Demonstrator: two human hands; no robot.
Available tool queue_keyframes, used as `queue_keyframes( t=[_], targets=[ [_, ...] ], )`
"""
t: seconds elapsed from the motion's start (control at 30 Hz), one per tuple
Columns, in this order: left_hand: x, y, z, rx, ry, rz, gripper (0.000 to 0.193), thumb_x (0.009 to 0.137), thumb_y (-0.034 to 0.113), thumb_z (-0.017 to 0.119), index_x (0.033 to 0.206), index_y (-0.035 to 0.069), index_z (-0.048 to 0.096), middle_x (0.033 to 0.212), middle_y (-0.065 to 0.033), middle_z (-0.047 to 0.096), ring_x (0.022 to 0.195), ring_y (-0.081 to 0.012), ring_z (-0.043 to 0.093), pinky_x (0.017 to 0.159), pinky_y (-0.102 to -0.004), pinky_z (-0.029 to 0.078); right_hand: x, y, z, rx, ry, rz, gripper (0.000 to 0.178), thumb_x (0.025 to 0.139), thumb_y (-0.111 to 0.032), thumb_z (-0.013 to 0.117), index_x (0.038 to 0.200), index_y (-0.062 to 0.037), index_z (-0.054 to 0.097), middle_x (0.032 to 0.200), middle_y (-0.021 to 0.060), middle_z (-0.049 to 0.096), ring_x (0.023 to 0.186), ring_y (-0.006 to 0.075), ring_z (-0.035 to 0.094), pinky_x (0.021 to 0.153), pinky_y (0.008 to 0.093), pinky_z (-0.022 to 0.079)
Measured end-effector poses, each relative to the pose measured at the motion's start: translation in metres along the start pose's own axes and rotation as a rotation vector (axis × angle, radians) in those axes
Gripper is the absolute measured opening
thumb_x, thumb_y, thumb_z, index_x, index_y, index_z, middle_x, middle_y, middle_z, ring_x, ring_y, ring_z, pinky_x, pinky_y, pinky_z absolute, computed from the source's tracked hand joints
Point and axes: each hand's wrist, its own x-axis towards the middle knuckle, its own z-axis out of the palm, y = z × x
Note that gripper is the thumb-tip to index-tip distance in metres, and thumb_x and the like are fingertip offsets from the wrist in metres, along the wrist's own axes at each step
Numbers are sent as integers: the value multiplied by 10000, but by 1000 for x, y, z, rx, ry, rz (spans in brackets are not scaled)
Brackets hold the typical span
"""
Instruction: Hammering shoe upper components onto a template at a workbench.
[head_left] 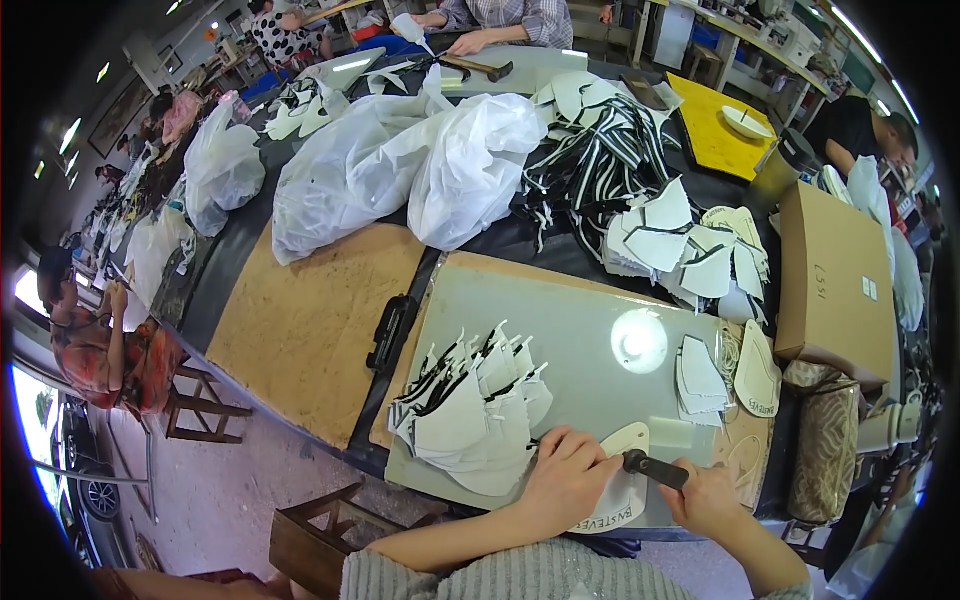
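My right hand point(703, 497) is closed around a black-handled tool point(657, 469) with a rounded dark end; its exact kind is not clear. That end is over a white sole-shaped template point(622, 500) with handwriting on it, at the near edge of a grey-green board point(570, 310). Bunched over the template's left side, the fingers of my left hand point(568, 472) are bent and pressed down; what they pinch is hidden. Just left of that hand lies a fanned pile of white cut pieces with black edges point(475, 410).
White bags point(400, 165) and black-and-white striped strips point(620, 150) lie beyond the board. At right are a stack of white pieces point(702, 380), another template point(757, 375), a cardboard box point(835, 280) and a patterned pouch point(823, 450). A person point(500, 25) works across the table.
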Motion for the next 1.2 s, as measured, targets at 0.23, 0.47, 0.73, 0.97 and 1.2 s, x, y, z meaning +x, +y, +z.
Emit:
queue_keyframes(
  t=[0.23, 0.47, 0.73, 0.97, 1.2],
  targets=[
    [-1, 1, 1, 26, -3, 22, 300, 747, 59, 702, 1046, 90, 701, 878, -13, 567, 994, -229, 542, 996, -467, 341, 0, 1, -1, -34, -17, -18, 206, 876, -255, 647, 877, -74, 547, 574, 81, 587, 495, 285, 610, 451, 406, 435],
    [2, 1, 1, 35, 8, 19, 276, 762, 78, 707, 1037, 102, 700, 855, -3, 567, 941, -220, 561, 986, -463, 350, -1, 5, 4, -21, -33, 5, 237, 850, -269, 661, 917, -72, 547, 615, 63, 597, 488, 281, 601, 463, 425, 417],
    [6, 2, -21, -66, -123, -45, 297, 786, 113, 729, 1078, 82, 682, 921, -26, 608, 1026, -250, 571, 1006, -492, 358, -2, 5, 5, -21, -30, -16, 272, 838, -293, 672, 916, -71, 535, 655, 64, 605, 509, 273, 598, 462, 409, 437],
    [98, 5, -153, -227, -732, -40, 315, 845, 144, 736, 1138, 51, 665, 1042, -83, 700, 955, -260, 670, 807, -349, 542, 2, 9, 1, 47, 15, -30, 275, 861, -315, 659, 868, -71, 535, 638, 58, 587, 490, 254, 587, 423, 376, 440],
    [305, -126, -128, -181, -245, -160, 274, 976, 233, 610, 1100, -6, 657, 949, -56, 699, 837, -107, 644, 743, -248, 519, 4, 13, 6, 64, 57, -49, 350, 874, -413, 655, 799, -94, 531, 598, 39, 546, 447, 221, 564, 389, 351, 428]
  ],
)
